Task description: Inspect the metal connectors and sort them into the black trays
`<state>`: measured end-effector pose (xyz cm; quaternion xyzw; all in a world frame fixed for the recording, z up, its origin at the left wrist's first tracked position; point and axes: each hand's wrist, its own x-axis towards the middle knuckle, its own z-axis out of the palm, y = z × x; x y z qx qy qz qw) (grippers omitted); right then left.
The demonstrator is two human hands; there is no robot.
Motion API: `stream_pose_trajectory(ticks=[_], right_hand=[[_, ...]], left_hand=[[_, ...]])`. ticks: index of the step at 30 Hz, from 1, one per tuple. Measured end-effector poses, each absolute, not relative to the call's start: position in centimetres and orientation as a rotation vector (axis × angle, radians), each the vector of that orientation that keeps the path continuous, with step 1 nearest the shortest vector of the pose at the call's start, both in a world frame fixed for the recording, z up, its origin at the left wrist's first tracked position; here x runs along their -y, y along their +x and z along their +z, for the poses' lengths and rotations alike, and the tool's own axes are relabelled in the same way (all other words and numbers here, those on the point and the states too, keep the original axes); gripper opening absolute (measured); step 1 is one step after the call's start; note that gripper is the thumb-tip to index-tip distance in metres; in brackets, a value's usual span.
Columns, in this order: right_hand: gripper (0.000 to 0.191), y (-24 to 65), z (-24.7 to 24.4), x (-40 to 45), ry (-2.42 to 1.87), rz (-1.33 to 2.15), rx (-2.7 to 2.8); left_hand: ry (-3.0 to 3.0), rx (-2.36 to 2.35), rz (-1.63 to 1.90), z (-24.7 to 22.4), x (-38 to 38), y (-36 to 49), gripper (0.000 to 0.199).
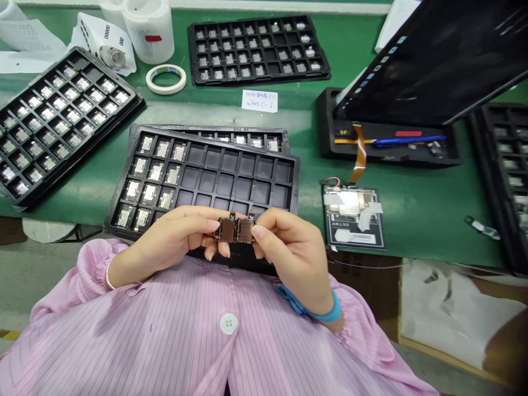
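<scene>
Over tray, modules, outer edges part-hidden

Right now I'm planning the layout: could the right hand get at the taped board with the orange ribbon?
Probably yes: nothing blocks the way from the right hand to the taped board, though that hand holds a small module.

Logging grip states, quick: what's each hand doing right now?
Left hand: closed, pinching the left small board at its outer edge.
Right hand: closed, pinching the right small board likewise.

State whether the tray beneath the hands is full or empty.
Partly full: the tray holds silvery parts at left; visible pockets farther right are bare.
</scene>
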<state>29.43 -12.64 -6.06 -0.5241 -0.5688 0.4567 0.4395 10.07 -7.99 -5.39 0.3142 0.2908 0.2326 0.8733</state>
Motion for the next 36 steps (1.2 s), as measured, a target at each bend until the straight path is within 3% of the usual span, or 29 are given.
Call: stream_pose_trajectory(ticks=[36], right_hand=[[0.025, 29.36, -6.25, 12.21, -1.375, 1.142, 1.506]], left_hand=[[0.87, -0.757, 0.504, -5.41, 7.91, 10.13, 0.021]])
